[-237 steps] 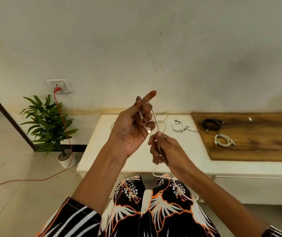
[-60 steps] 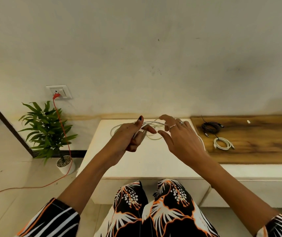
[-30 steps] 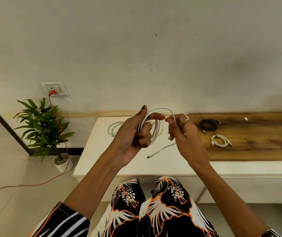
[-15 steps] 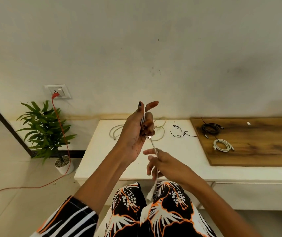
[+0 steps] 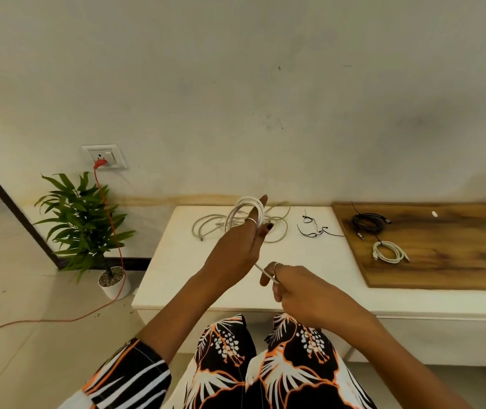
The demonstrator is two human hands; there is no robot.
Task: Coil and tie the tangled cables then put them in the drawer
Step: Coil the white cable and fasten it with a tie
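The white cable is wound in several loops around the raised fingers of the left hand, above the far part of the white worktop. Its free tail runs down and to the right into the right hand, whose fingers are curled around the strand in a pinching grip, drawing it taut. The left hand's grip is closed enough to keep the loops stacked on the fingers. This cable looks mostly coiled, but it is not yet tied; the remaining tail probably has to be wrapped around the bundle to fasten it.

On the worktop behind the hands, a beige cable lies in loose, tangled loops, apparently not yet dealt with. Just to its right sit thin black ties, scattered. Farther right, on the wooden board, a coiled black cable and a coiled white cable lie near each other, seemingly finished bundles waiting to be stored.

No open drawer shows in this view, and no cable appears to be put away. By this judgement, the task is roughly midway: two bundles done, one in hand, one tangle left, and the storing still ahead.
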